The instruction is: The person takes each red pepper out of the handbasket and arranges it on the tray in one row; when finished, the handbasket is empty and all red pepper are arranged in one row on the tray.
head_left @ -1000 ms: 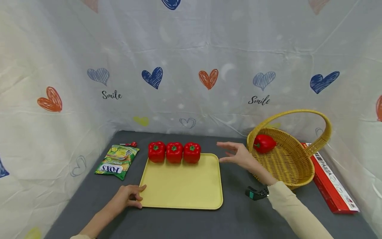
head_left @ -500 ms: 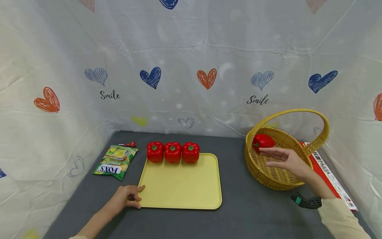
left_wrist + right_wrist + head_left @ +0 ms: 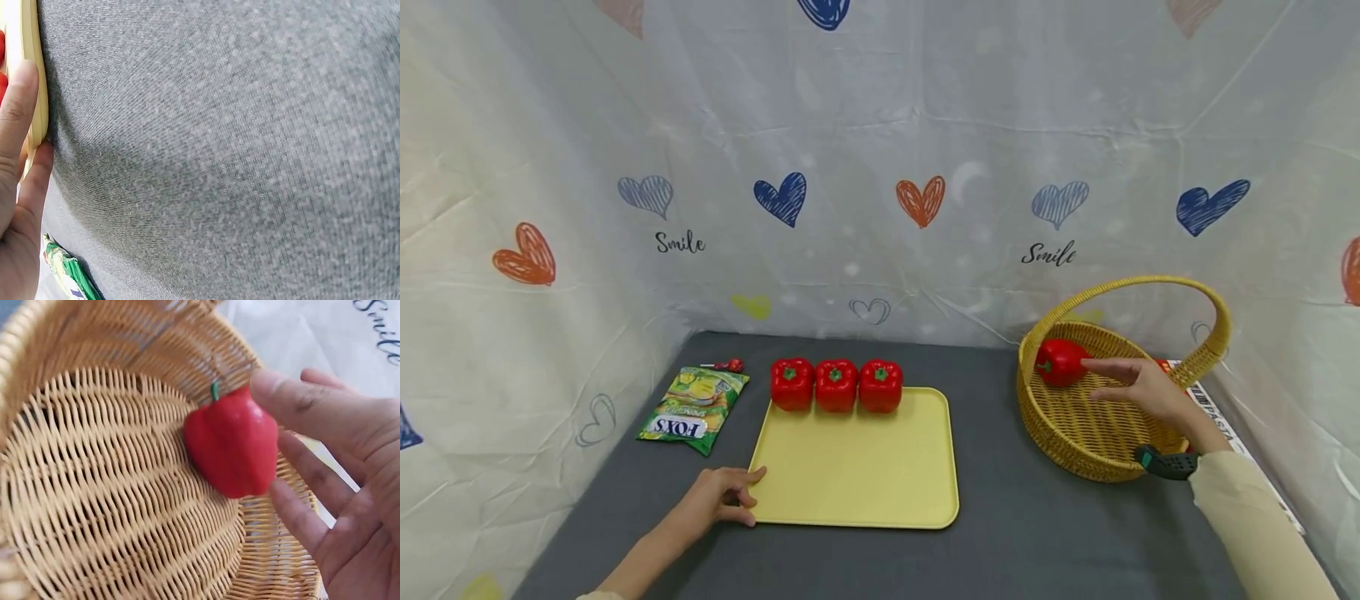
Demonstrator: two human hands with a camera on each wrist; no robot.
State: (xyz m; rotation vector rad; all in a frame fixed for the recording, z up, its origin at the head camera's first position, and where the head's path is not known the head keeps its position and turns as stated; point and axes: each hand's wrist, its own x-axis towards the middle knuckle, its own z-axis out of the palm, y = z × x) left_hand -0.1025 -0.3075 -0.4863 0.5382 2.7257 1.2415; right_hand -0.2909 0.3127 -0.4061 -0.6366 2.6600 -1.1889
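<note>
In the head view a red bell pepper [image 3: 1062, 362] lies on its side in the yellow wicker basket [image 3: 1097, 467], at its back left. My right hand [image 3: 1150, 392] reaches over the basket. Its thumb and fingers are spread at the right side of the pepper [image 3: 234, 447], with the fingertips very close; whether they touch cannot be told. At the near left corner of a yellow tray [image 3: 857, 475], my left hand [image 3: 711, 496] holds the rim between thumb and fingers. Three red bell peppers [image 3: 836, 386] stand in a row along the tray's far edge.
A green FOX'S packet [image 3: 696, 407] lies left of the tray, with a small red object [image 3: 733, 365] behind it. The basket's tall handle [image 3: 1150, 282] arches over it. A PASTA box [image 3: 1213, 408] lies partly hidden right of the basket. A heart-printed cloth hangs behind the table.
My right hand has moved right from beside the tray, over the basket, and come up to the pepper lying in it. My left hand has stayed at the tray corner.
</note>
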